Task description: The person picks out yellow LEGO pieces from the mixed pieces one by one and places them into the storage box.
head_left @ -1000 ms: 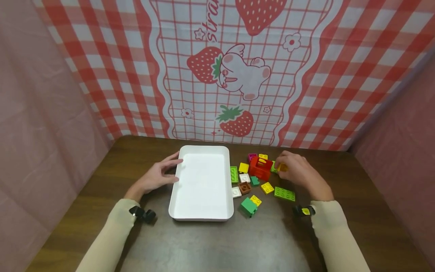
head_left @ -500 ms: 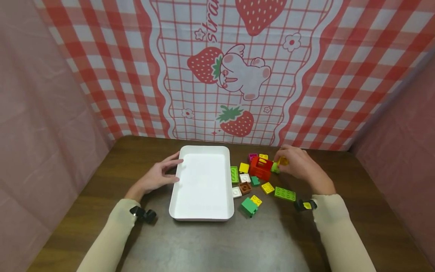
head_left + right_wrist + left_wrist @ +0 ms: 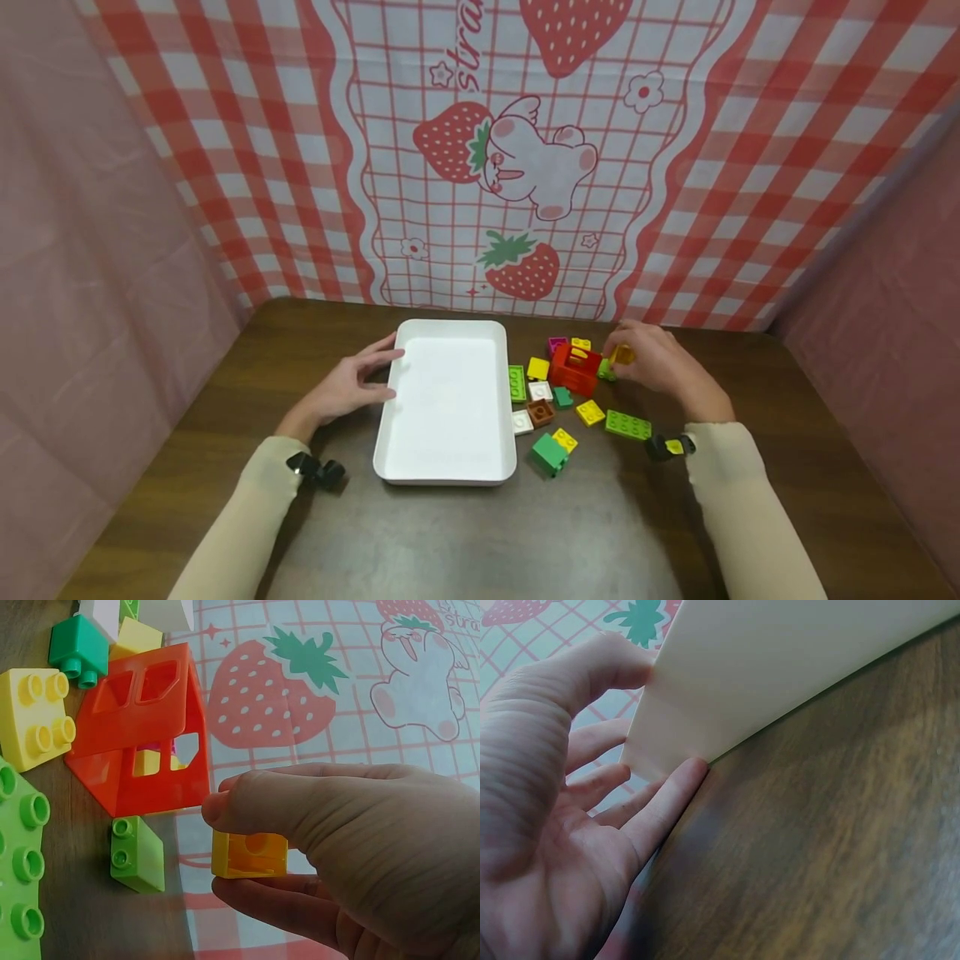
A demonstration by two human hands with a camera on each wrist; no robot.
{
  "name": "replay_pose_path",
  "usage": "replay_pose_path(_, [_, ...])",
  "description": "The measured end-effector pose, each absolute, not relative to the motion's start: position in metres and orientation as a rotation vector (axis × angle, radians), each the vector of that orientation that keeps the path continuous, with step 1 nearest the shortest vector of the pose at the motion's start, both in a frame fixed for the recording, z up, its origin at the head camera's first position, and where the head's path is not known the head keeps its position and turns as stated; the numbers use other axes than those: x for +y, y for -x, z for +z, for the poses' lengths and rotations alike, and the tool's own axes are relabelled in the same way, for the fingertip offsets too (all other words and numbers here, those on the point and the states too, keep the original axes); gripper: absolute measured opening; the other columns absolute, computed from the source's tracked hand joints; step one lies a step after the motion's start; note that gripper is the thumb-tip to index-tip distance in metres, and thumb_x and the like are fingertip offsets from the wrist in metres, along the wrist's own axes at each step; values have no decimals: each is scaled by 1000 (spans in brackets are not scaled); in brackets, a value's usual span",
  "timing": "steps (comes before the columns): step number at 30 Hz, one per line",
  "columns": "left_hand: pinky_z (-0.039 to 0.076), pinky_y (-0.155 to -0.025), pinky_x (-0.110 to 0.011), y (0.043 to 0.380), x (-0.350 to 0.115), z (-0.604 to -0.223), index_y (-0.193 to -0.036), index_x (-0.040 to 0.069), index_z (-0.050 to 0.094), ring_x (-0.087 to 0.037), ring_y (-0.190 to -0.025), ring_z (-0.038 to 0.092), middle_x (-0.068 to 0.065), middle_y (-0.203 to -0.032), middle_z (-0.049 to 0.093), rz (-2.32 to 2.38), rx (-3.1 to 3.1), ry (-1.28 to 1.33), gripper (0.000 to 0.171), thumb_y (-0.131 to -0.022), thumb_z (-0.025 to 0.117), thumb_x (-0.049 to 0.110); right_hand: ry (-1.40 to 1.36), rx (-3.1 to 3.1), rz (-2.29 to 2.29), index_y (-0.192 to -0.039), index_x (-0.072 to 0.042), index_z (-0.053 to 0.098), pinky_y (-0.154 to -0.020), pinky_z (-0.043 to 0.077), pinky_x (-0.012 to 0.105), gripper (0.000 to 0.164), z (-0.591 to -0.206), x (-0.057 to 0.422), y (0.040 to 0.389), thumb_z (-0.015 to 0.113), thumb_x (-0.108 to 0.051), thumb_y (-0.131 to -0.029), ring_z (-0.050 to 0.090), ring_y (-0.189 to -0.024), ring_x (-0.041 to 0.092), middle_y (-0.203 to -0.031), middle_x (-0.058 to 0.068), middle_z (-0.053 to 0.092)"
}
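A white tray [image 3: 445,477] lies on the table. My left hand [image 3: 343,390] rests at its left side, thumb and fingers spread and fairly straight, with fingertips on the rim. In the left wrist view one finger of the left hand [image 3: 592,832] touches the tray's outer wall [image 3: 757,667] low down. My right hand [image 3: 660,362] pinches a yellow toy brick [image 3: 250,855] between thumb and fingers, its hollow side showing. Just left of that brick are a small light-green brick [image 3: 139,855] and a red house-shaped block with windows [image 3: 135,690].
Right of the tray lie several loose toy bricks, among them a long green brick [image 3: 628,425], a brown brick [image 3: 540,412], a green block [image 3: 550,455] and a yellow brick [image 3: 590,412]. A strawberry-print cloth [image 3: 300,183] hangs behind the table [image 3: 450,550].
My right hand has moved slightly back, away from the red block, keeping the yellow brick in its pinch. The left hand and tray have stayed where they were.
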State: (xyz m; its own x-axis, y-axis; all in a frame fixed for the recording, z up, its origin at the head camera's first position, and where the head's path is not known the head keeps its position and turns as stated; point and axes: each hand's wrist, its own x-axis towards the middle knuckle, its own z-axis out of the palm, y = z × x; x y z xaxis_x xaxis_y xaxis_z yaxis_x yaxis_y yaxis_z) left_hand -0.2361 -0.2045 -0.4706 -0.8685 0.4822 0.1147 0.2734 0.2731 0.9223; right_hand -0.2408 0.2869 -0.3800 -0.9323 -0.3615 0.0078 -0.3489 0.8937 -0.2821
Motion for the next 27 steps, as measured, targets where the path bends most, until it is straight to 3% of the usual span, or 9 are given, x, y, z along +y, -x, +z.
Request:
replay_pose_path(10, [54,-98,-41,236,-201,-470,-147,1,48,-36,-146,33,-10,-169,18,1645,2341,-734,67,-86,77,6,549,3006,-454,-107,-10,75,-86,62,51,29,-375,285,245,83,-14,-80,61,-102,29,-114,8,67])
replay_pose_path(21, [51,-101,-48,237,-203,-470,-147,6,49,-32,-146,34,-7,-169,19,1628,2359,-685,67,-86,77,8,607,2995,-411,-104,-13,76,-89,60,53,25,-371,277,255,82,-14,-81,60,-104,30,-117,9,67])
replay_pose_path(27, [50,-101,-50,236,-204,-468,-147,4,49,-36,-146,34,-9,-169,18,1640,2350,-684,67,-87,76,7,633,2990,-397,-106,-12,75,-91,59,54,27,-369,270,257,83,-15,-80,59,-108,31,-118,10,68])
